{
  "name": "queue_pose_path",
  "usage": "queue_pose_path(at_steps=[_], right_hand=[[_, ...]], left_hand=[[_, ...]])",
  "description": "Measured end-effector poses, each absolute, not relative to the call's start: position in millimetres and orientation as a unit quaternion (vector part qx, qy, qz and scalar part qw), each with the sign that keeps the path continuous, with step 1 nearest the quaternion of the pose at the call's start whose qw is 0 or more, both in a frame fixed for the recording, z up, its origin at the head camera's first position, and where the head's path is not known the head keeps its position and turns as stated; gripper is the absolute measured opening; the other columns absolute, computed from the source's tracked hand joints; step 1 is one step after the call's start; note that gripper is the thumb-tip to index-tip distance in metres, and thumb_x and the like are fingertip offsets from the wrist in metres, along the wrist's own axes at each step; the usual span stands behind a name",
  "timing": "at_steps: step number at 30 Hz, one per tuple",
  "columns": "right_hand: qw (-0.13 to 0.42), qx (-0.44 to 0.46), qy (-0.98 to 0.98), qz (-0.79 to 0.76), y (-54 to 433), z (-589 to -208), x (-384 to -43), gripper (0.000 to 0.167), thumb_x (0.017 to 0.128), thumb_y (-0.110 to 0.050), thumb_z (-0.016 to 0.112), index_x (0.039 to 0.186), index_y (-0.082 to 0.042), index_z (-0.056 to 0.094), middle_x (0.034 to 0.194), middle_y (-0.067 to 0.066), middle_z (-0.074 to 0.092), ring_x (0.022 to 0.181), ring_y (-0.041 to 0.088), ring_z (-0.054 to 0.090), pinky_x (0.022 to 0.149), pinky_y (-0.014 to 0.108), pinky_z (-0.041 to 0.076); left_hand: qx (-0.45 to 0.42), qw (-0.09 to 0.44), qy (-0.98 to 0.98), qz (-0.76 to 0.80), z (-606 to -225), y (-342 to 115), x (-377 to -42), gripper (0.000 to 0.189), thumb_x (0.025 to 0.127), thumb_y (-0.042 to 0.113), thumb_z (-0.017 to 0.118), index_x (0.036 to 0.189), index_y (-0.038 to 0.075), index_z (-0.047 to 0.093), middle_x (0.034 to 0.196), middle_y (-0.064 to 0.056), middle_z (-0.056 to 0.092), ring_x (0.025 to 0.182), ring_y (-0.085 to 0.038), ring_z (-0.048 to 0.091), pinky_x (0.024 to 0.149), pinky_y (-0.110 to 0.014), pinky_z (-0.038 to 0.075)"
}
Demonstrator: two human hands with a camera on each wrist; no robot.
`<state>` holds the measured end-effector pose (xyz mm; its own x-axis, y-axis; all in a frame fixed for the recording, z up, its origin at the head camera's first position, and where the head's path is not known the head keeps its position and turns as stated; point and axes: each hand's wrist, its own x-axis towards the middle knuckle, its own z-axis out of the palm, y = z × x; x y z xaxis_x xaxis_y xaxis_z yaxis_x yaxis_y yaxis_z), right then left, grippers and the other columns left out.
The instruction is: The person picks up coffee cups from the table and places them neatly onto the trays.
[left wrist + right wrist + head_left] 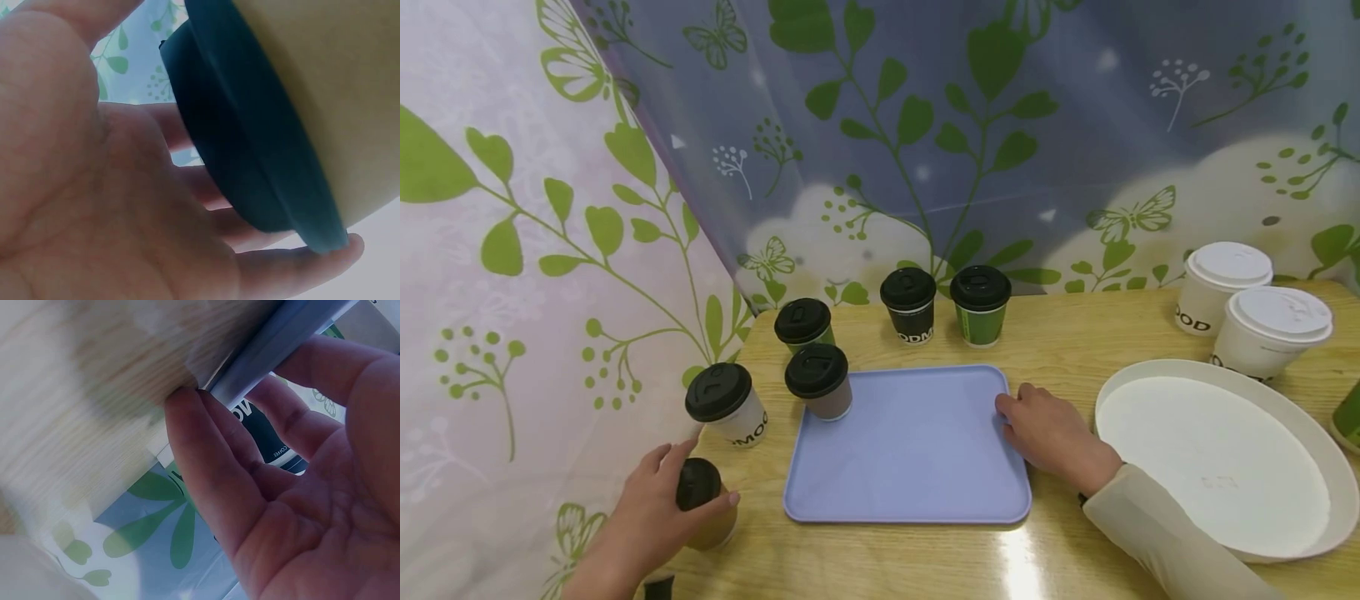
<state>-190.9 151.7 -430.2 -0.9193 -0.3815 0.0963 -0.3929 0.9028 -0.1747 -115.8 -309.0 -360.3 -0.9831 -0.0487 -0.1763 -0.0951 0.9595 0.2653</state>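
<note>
My left hand (651, 508) is around a brown paper cup (718, 532) with a black lid (250, 131) at the front left of the table. Its fingers reach past the lid, fairly straight, and the palm stands apart from it in the left wrist view. At the other side, my right hand (1048, 433) grips the right rim of a lavender tray (917, 450), thumb and fingers on either side of the edge (250, 381). On the tray's far left corner is a brownish cup (830, 400) with a black lid. Left of it stands a white cup (743, 425), also black-lidded.
Behind the tray are a black cup (913, 323) and two green cups (982, 323), all with black lids. A round white tray (1217, 467) lies at right. Two white-lidded cups (1262, 342) stand beyond it. Patterned cloth (880, 125) hangs along the back and left.
</note>
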Motion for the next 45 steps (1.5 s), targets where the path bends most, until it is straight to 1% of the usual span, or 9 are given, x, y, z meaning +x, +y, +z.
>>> queue_pose_path(at_steps=[8,23,31,37,40,45], right_hand=[[0.029,0.199,-0.975,0.096,151.7,-429.9,-190.5,0.008,0.094,-0.009,0.069,0.101,-0.007,0.066,0.083,0.011,0.054,0.068,0.023,0.053,0.053,0.039,0.047],[0.034,0.202,-0.974,0.101,152.1,-430.5,-190.7,0.007,0.094,-0.008,0.069,0.100,-0.007,0.066,0.082,0.011,0.053,0.067,0.022,0.051,0.053,0.038,0.046],[0.045,0.205,-0.972,0.101,153.1,-430.9,-190.6,0.006,0.093,-0.007,0.069,0.098,-0.007,0.066,0.079,0.010,0.052,0.065,0.021,0.051,0.050,0.037,0.045],[0.046,0.205,-0.973,0.100,153.1,-430.9,-190.7,0.007,0.093,-0.008,0.069,0.099,-0.007,0.066,0.080,0.011,0.053,0.066,0.022,0.052,0.051,0.038,0.045],[0.044,0.205,-0.973,0.100,153.1,-430.7,-190.7,0.007,0.093,-0.008,0.070,0.099,-0.007,0.066,0.080,0.011,0.053,0.066,0.022,0.052,0.051,0.038,0.045],[0.040,0.204,-0.973,0.099,153.3,-430.5,-191.1,0.008,0.093,-0.008,0.070,0.100,-0.007,0.067,0.081,0.010,0.053,0.066,0.022,0.051,0.051,0.038,0.045]], left_hand=[[-0.039,0.094,0.984,0.144,-361.9,-314.0,-113.3,0.112,0.085,0.069,0.073,0.156,-0.007,0.029,0.151,-0.044,0.026,0.133,-0.066,0.034,0.099,-0.074,0.039],[-0.050,0.109,0.981,0.151,-363.7,-313.5,-112.8,0.114,0.084,0.070,0.072,0.158,-0.005,0.027,0.150,-0.044,0.028,0.132,-0.064,0.038,0.097,-0.072,0.042],[-0.039,0.112,0.981,0.155,-363.6,-316.7,-111.8,0.106,0.087,0.061,0.075,0.158,-0.004,0.028,0.147,-0.043,0.033,0.127,-0.063,0.045,0.093,-0.070,0.045],[-0.043,0.121,0.980,0.154,-362.2,-316.1,-113.9,0.103,0.088,0.063,0.072,0.157,-0.003,0.032,0.146,-0.042,0.035,0.128,-0.062,0.045,0.094,-0.069,0.045],[-0.039,0.114,0.981,0.155,-360.8,-314.4,-114.4,0.102,0.088,0.064,0.072,0.156,-0.002,0.035,0.146,-0.041,0.037,0.128,-0.061,0.045,0.094,-0.069,0.045],[-0.023,0.085,0.984,0.156,-357.4,-309.0,-114.1,0.096,0.087,0.061,0.074,0.153,0.000,0.041,0.144,-0.039,0.041,0.127,-0.059,0.047,0.094,-0.069,0.046]])
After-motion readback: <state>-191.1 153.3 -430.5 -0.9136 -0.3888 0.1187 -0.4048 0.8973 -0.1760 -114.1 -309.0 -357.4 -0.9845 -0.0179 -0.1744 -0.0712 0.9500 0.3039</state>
